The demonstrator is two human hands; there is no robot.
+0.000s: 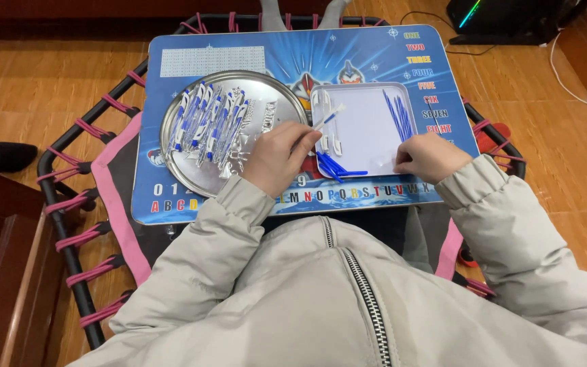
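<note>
Seemingly midway: the left hand (276, 156) pinches a white pen barrel (324, 120) over the square tray (368, 88), which holds loose blue refills (398, 114) and caps; the right hand (428, 156), closed, rests there. Finished pens (208, 122) fill the round tray (276, 85).

white-blue pen (327, 119), tilted, over square tray (361, 90)

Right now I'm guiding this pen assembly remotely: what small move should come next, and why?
Probably bring the right hand over with a thin blue refill from the square white tray. The left hand holds a white pen barrel above that tray, while finished blue-and-white pens lie on the round metal plate.
</note>
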